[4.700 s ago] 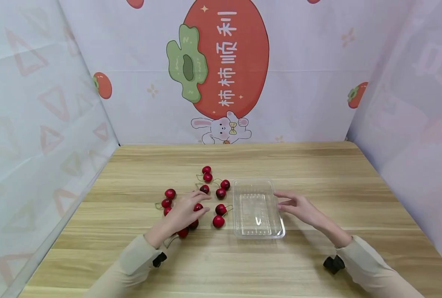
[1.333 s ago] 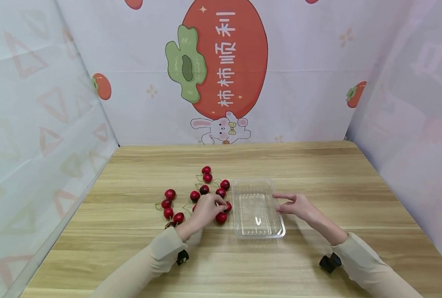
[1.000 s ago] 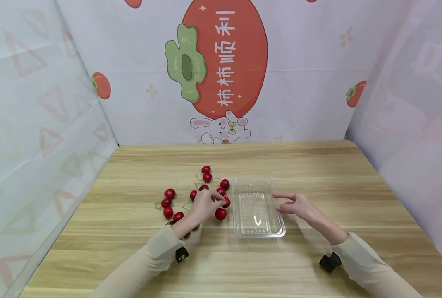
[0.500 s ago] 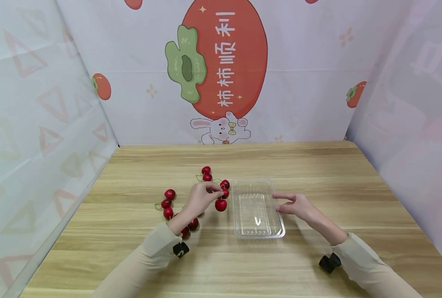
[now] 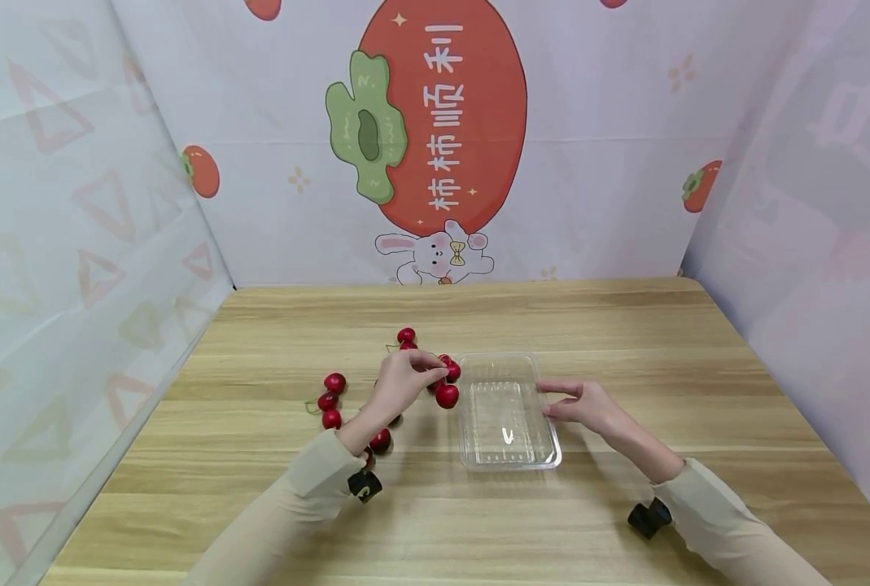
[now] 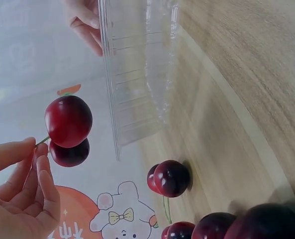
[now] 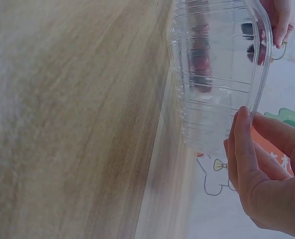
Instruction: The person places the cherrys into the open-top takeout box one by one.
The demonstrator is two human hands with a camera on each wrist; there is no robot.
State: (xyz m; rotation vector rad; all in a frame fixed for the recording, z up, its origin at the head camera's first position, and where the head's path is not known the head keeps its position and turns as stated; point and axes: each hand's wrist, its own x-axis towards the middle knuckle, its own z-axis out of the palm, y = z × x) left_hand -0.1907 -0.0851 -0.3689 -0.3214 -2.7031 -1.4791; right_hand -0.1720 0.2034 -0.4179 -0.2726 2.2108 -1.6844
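Through the head camera I look forward and down at the table; my wrist views (close, turned sideways) share the clear tray.

Cherry pair lifted off table, nearer tray.

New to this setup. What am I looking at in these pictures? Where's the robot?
No robot: these are a person's two bare hands. The wide picture comes from a camera on the head, looking forward and down. The other two come from cameras worn on each wrist, and their scenes look turned sideways.

On the wooden table stands a clear plastic box, with loose cherries on the person's left of it. Behind is a printed cloth.

The left hand pinches a stem, holding two cherries up near the box. The right hand touches the box's opposite side with its fingertips.
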